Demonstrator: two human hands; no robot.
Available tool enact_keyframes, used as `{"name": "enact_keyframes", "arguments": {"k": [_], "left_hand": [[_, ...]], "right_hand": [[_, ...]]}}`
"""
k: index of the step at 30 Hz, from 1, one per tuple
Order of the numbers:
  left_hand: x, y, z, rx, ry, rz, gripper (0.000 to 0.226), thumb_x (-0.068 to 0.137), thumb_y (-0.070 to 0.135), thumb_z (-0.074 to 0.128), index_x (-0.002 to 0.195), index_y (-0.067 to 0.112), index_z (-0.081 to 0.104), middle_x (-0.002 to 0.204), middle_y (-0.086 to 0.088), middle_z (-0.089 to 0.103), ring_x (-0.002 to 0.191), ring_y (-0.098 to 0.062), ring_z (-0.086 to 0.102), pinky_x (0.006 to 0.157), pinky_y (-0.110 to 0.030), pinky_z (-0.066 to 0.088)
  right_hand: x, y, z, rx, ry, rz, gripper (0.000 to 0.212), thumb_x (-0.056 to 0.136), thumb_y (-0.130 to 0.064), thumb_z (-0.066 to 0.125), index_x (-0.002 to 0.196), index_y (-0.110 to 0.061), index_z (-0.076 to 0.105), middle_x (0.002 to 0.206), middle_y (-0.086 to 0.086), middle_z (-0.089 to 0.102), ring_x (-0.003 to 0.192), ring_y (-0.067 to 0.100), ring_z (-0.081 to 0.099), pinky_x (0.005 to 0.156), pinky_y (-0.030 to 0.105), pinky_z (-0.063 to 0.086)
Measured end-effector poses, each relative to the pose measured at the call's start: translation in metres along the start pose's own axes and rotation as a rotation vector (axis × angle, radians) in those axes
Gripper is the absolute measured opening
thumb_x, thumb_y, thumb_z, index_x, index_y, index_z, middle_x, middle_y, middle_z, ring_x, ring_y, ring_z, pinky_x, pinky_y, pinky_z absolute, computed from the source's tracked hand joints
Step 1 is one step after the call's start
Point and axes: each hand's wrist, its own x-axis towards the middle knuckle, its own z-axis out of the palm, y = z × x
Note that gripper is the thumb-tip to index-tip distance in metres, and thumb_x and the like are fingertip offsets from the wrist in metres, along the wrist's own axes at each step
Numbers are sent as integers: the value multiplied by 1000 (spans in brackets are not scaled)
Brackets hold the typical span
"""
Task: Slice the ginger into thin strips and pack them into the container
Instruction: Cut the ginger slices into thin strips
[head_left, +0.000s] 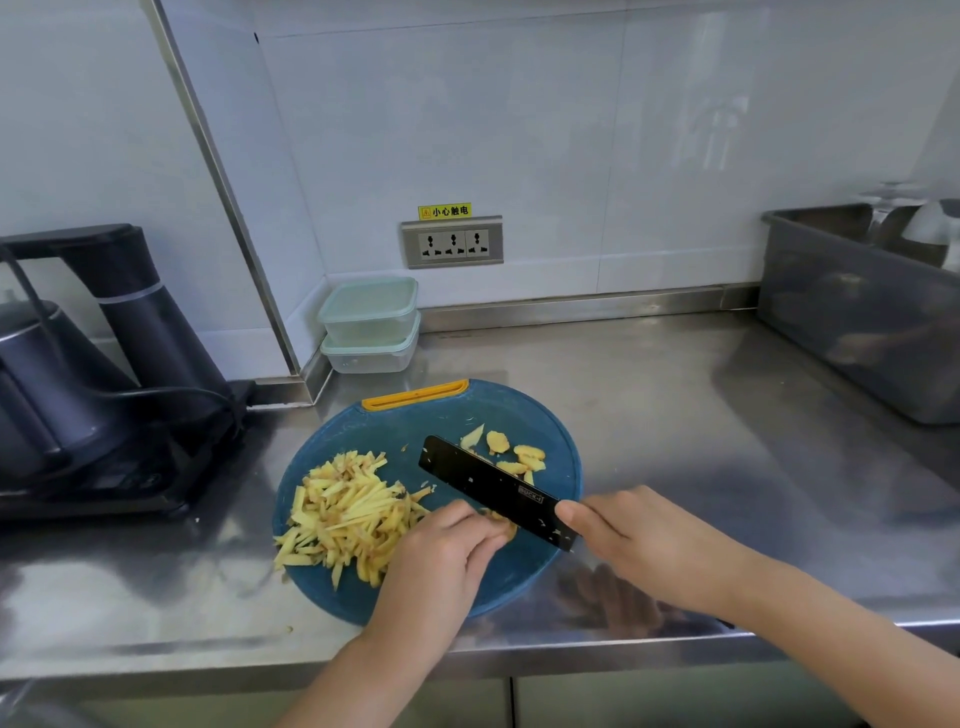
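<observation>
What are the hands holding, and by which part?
The right hand: the black knife, at its handle end, thumb on the blade. The left hand: a ginger piece, fingers curled over it.

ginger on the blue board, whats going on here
A person is cutting ginger on a round blue cutting board. The right hand grips a black knife, while the left hand holds down a small ginger piece beside the blade. A pile of cut strips lies on the board's left, a few slices sit beyond the blade, and two lidded containers stand stacked behind the board.
</observation>
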Motion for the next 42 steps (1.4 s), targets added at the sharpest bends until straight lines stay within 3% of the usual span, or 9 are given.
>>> {"name": "enact_keyframes", "arguments": {"k": [7, 12, 16, 19, 22, 27, 34, 37, 42], "left_hand": [[0, -2, 2, -8, -7, 11, 20, 70, 8, 82, 84, 20, 75, 79, 13, 64, 72, 2, 57, 71, -5, 42], [0, -2, 2, -14, -13, 7, 18, 71, 7, 82, 82, 19, 74, 79, 12, 64, 76, -1, 57, 73, -2, 40], [-1, -2, 2, -36, -3, -11, 17, 74, 7, 79, 85, 18, 74, 81, 12, 65, 78, 1, 59, 75, -4, 43], [-2, -1, 0, -30, 0, -35, 15, 77, 9, 77, 87, 20, 74, 82, 13, 64, 76, 2, 60, 72, -10, 47], [-2, 0, -1, -30, 2, -52, 13, 78, 11, 76, 85, 21, 73, 81, 13, 63, 74, 1, 60, 70, -12, 48], [-1, 0, -1, -16, 2, -49, 6, 80, 17, 75, 83, 21, 71, 79, 12, 58, 70, -2, 57, 61, -18, 47], [1, 1, -1, 28, 12, -59, 7, 77, 25, 76, 76, 24, 69, 72, 15, 57, 63, -1, 54, 52, -13, 40], [1, 2, -1, 27, 18, -56, 11, 75, 24, 78, 74, 25, 67, 70, 16, 56, 61, 0, 52, 51, -13, 39], [1, -1, -1, -26, 16, -62, 15, 72, 18, 81, 73, 25, 67, 70, 17, 57, 61, 0, 52, 53, -12, 40]], "right_hand": [[1, -10, 0, -44, -58, 38, 49, 99, -50, 28, 66, -17, 42, 60, -3, 43, 52, 12, 38, 54, 25, 35], [8, -24, 16, -178, 12, 30, 49, 100, -53, 25, 71, -19, 47, 68, -2, 51, 61, 13, 50, 59, 28, 42], [14, -28, 16, -10, 2, 127, 48, 102, -47, 26, 67, -18, 42, 64, -1, 48, 56, 12, 44, 54, 24, 37], [13, -17, 12, 295, -73, 293, 50, 101, -49, 30, 70, -12, 43, 52, 1, 44, 41, 16, 41, 42, 24, 38], [4, -11, 10, 449, -105, 281, 50, 100, -50, 32, 70, -12, 43, 45, -1, 38, 35, 16, 34, 40, 26, 35], [-4, -15, 5, 343, -51, 225, 51, 98, -52, 34, 67, -14, 45, 48, -2, 41, 36, 15, 36, 44, 27, 36], [-8, -19, 1, 304, -66, 210, 51, 98, -51, 34, 65, -14, 45, 48, -3, 42, 38, 13, 38, 54, 32, 40], [-9, -23, 2, 239, -47, 194, 51, 99, -49, 32, 63, -16, 42, 49, -6, 42, 37, 7, 37, 56, 28, 40], [-10, -28, 14, 74, 0, 165, 50, 101, -49, 26, 65, -17, 40, 61, -3, 44, 53, 9, 40, 53, 22, 35]]}}
